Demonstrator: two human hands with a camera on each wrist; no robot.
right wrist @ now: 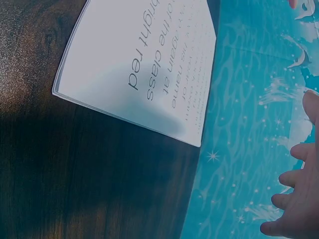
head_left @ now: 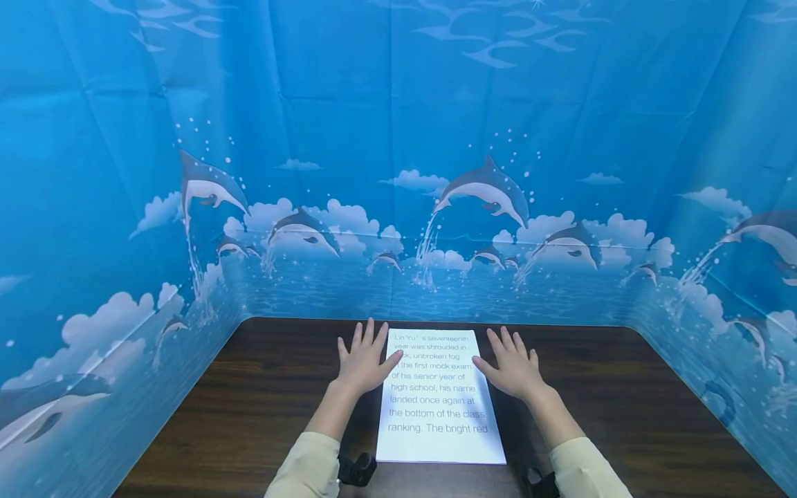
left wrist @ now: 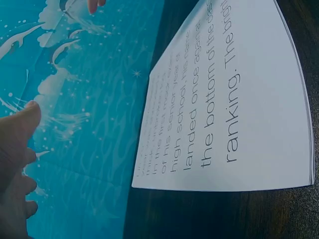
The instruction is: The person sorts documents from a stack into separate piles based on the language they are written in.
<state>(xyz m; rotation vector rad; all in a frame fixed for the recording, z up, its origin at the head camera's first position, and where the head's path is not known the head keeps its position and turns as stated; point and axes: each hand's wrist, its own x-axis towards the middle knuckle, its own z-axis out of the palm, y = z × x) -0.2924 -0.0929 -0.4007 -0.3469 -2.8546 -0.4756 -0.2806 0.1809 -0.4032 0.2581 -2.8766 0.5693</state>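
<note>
A stack of white paper (head_left: 436,446) printed with large English text lies on the dark wooden table, in front of the person. To its left, the left hand (head_left: 363,363) has its fingers spread, and its thumb overlaps the sheet's left edge in the head view. The right hand (head_left: 513,366) is on the other side, fingers likewise spread, with the thumb tip at the right edge. Neither hand grips anything. Both wrist views show the paper's layered edges, with the left thumb (left wrist: 25,122) and the right hand's fingers (right wrist: 291,201) away from the sheet.
The dark wood-grain table (head_left: 249,415) has rounded far corners. A blue curtain (head_left: 349,138) printed with dolphins, clouds and waves surrounds it at the back and sides. Black wrist devices (head_left: 358,470) sit by the light sleeves (head_left: 308,463).
</note>
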